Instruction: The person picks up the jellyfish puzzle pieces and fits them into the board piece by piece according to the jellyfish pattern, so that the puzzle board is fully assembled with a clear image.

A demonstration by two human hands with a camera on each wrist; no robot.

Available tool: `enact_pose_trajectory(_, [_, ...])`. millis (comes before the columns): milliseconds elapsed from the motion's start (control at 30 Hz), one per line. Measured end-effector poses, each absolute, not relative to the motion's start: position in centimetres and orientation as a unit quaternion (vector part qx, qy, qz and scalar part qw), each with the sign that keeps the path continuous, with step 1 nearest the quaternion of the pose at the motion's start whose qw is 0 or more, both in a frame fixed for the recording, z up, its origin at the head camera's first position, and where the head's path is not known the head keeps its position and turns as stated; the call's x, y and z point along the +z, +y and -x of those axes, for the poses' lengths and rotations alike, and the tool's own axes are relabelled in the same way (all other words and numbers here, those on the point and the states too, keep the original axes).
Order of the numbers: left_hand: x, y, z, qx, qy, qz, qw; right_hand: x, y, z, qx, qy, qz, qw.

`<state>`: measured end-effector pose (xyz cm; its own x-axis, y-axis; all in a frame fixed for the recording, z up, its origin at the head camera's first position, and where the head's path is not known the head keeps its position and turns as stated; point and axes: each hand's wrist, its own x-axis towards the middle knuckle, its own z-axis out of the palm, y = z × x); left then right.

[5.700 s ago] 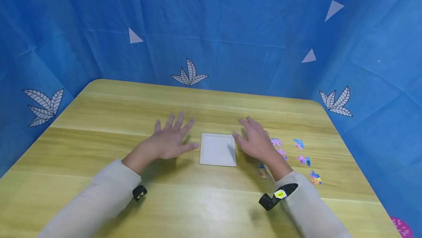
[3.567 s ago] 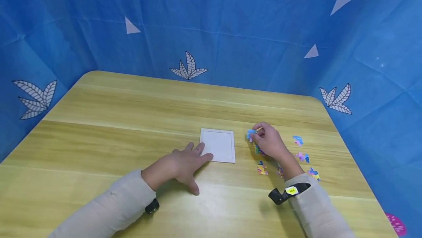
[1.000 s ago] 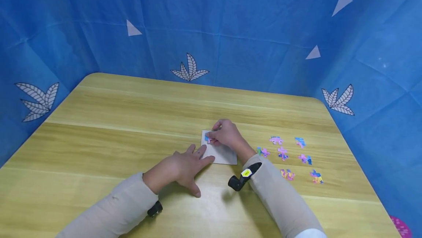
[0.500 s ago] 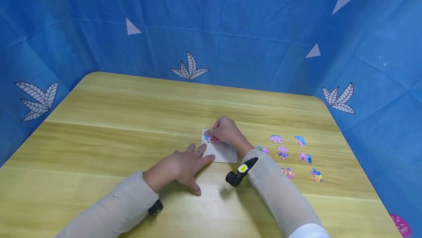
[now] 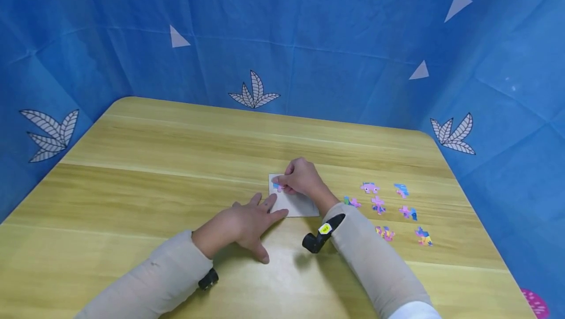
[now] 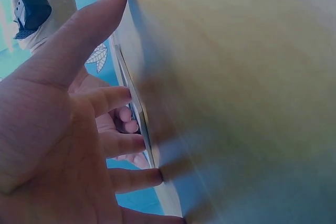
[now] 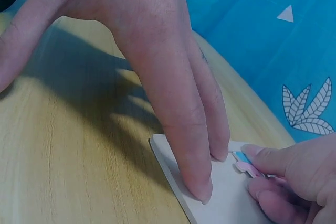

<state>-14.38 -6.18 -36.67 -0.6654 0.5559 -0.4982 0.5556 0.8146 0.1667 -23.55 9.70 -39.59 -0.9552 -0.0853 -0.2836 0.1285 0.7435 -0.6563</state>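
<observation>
In the head view a small square white puzzle tray [image 5: 302,207] lies on the wooden table. My right hand [image 5: 304,177] pinches a blue and pink jigsaw piece [image 5: 277,186] between thumb and fingers, at the tray's far left corner. The right wrist view shows this jigsaw piece [image 7: 245,163] touching or just above the tray surface; which one I cannot tell. My left hand [image 5: 247,221] is spread, with straight fingers on the tray's left part and the thumb out on the table. In the left wrist view the tray's edge [image 6: 137,106] is seen from the side, beside the left fingers.
Right of the tray several loose jigsaw pieces lie spread out, among them a pink piece with eyes [image 5: 370,188], a blue corner piece [image 5: 401,190] and a yellow and blue piece [image 5: 423,236]. My right sleeve [image 5: 375,260] covers part of the table. A blue curtain [image 5: 282,39] surrounds the table.
Earlier both hands hovered beside the tray. My left hand came down on it; my right hand took the blue and pink jigsaw piece and carried it left to the tray's corner. Lately little moves.
</observation>
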Motion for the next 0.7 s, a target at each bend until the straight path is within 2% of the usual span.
enact_pose_trajectory(700, [-36.33, -6.55, 14.18, 0.019, 0.912, -0.304, 0.275, -40.18, 10.44, 23.36, -0.327, 0.935, -0.011, 0.133])
